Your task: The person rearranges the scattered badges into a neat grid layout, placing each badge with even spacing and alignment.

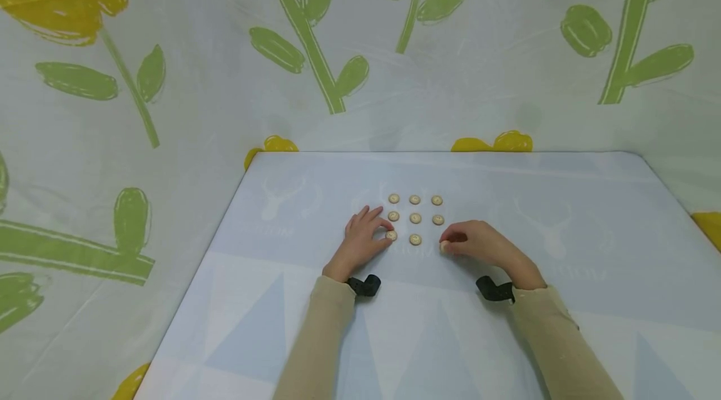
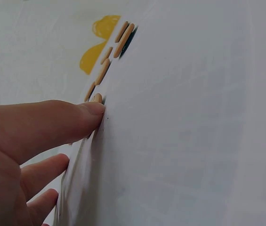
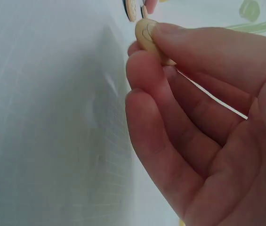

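Small round wooden discs with dark markings lie in rows on the table in the head view, among them a middle disc (image 1: 415, 218) and a front disc (image 1: 415, 240). My left hand (image 1: 363, 240) has its thumb and index finger around the disc (image 1: 391, 235) at the front left, the other fingers spread out. In the left wrist view the thumb (image 2: 83, 115) rests at that disc's edge. My right hand (image 1: 484, 243) pinches another disc (image 3: 146, 35) between thumb and fingers, at the front right of the rows. Its remaining fingers curl loosely below.
The table (image 1: 253, 325) wears a pale cloth with blue triangles and deer heads. Behind and left of it hangs a light fabric (image 1: 203, 74) with green stems and yellow flowers. A black wrist camera (image 1: 366, 285) sits on each wrist.
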The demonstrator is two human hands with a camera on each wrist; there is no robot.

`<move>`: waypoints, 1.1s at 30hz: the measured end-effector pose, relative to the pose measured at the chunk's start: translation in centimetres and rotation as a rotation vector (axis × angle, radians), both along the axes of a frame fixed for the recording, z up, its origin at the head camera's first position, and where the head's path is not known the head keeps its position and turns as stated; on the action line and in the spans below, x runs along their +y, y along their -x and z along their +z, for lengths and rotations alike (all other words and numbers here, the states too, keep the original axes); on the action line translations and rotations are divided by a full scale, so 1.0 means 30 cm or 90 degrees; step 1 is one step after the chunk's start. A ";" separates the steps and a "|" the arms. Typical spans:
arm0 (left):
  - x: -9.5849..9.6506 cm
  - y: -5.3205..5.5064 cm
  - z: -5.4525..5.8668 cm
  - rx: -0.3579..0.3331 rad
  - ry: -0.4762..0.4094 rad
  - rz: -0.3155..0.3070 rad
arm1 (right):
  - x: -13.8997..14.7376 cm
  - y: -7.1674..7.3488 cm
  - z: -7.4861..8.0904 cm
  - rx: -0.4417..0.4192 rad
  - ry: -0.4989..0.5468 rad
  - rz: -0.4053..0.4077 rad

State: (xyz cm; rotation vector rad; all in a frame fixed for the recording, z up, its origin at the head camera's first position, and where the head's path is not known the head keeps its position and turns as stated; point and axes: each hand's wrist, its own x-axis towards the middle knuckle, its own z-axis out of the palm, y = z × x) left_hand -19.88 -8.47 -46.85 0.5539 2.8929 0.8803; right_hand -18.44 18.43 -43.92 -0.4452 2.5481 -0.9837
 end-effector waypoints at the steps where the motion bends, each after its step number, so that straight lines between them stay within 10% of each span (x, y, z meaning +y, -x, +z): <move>1: 0.000 0.000 -0.001 0.000 0.001 0.000 | 0.000 0.000 -0.001 0.001 0.001 -0.003; 12: 0.000 0.000 0.000 -0.007 -0.001 -0.003 | -0.027 0.005 -0.028 0.062 -0.035 -0.036; 33: -0.001 0.005 0.002 -0.012 -0.003 -0.006 | -0.030 0.008 -0.024 0.018 -0.038 -0.058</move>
